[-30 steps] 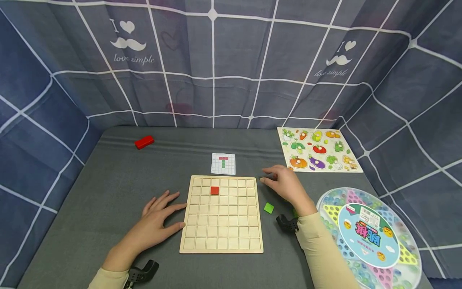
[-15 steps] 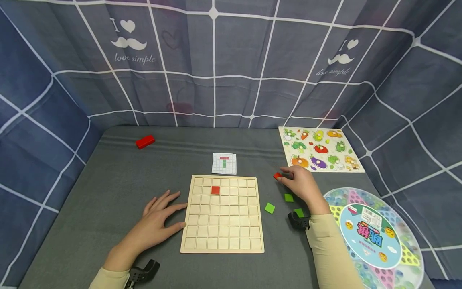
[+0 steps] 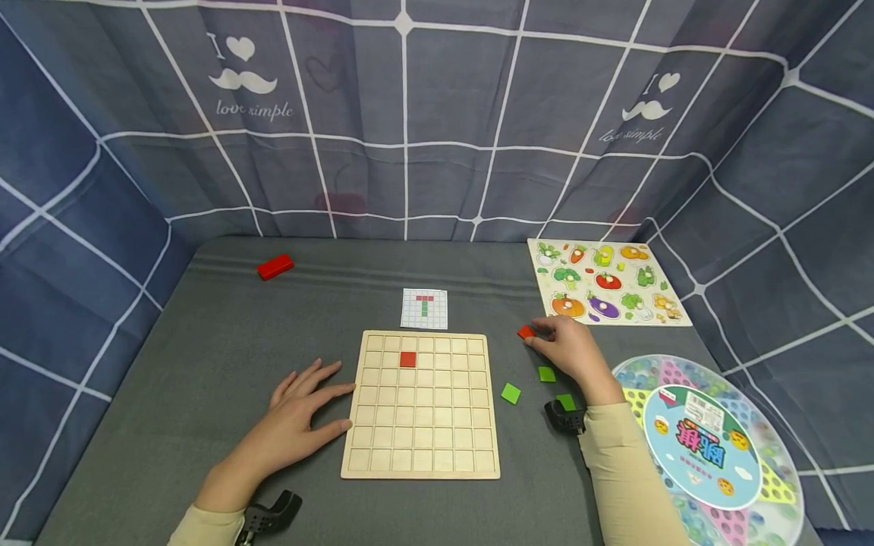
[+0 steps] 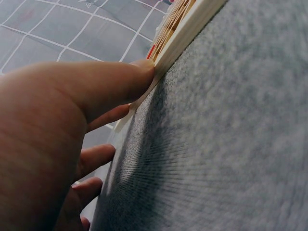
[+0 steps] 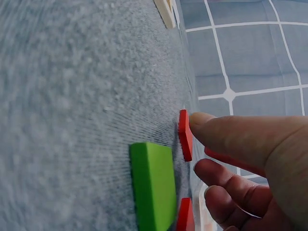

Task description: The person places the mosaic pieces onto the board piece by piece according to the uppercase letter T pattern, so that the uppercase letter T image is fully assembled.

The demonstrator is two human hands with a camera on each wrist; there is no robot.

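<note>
A pale wooden grid board [image 3: 419, 425] lies in front of me with a red square tile [image 3: 407, 359] in an upper cell. My left hand [image 3: 300, 409] is spread on the cloth, its thumb and forefinger touching the board's left edge. To the board's right, my right hand [image 3: 570, 345] has thumb and forefinger at a loose red tile [image 3: 525, 332], pinching it low at the cloth. In the right wrist view the thumb tip meets that red tile [image 5: 185, 135]; the forefinger is partly hidden. A green tile [image 5: 154, 187] and another red tile [image 5: 185, 215] lie nearby.
Green tiles [image 3: 510, 393] lie right of the board. A small pattern card [image 3: 424, 309] with a red and green T lies beyond it. A red block [image 3: 275, 267] is back left, a vegetable puzzle board [image 3: 635, 282] back right, and a round game box [image 3: 699, 447] at right.
My right hand has moved right, away from the board's edge, to the loose red tile, and stayed there over the last half second. The left hand keeps its place.
</note>
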